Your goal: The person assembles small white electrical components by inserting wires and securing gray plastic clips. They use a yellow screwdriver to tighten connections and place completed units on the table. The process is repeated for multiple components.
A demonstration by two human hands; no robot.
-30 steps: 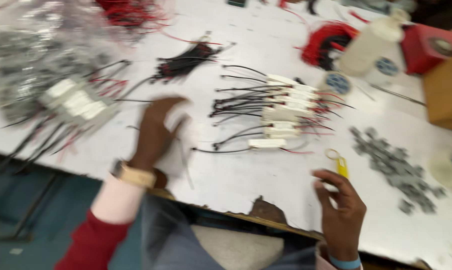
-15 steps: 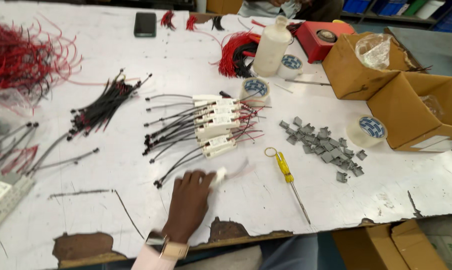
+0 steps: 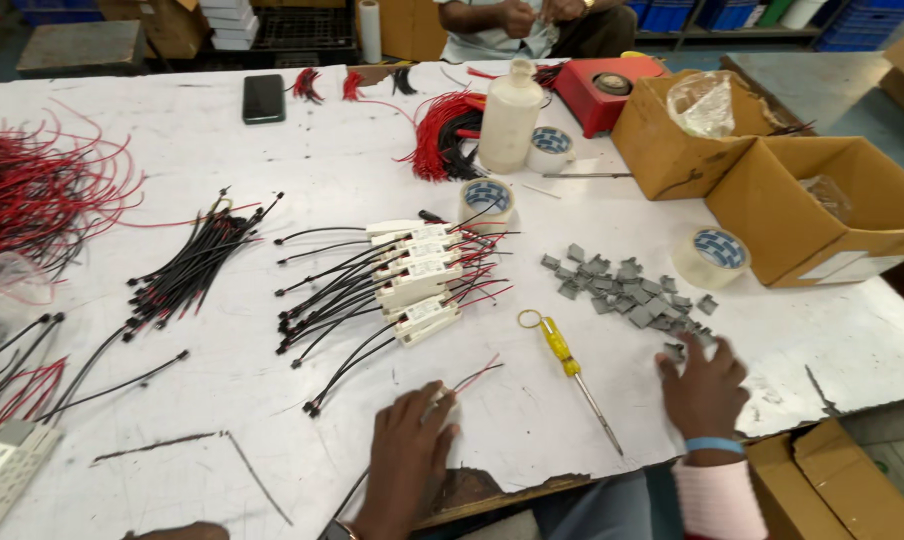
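Resting palm-down on the white desk (image 3: 272, 160), the left hand (image 3: 404, 455) covers a small white rectangular module (image 3: 438, 405); its grip cannot be told. Red and black wires (image 3: 479, 373) point toward the yellow-handled screwdriver (image 3: 570, 367). The right hand (image 3: 704, 388), fingers spread and released, touches grey metal clips (image 3: 622, 290) beyond that screwdriver.

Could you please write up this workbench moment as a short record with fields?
Left hand: left hand rests palm down on a small white module with red leads, near the table's front edge.
Right hand: right hand reaches into the pile of small grey clips; grip not clear.
Between the hands: yellow-handled screwdriver lying flat.
Ahead: row of white modules with black and red wires.
Right side: two open cardboard boxes, tape rolls.
Far side: white bottle, red wire bundle, another person seated.
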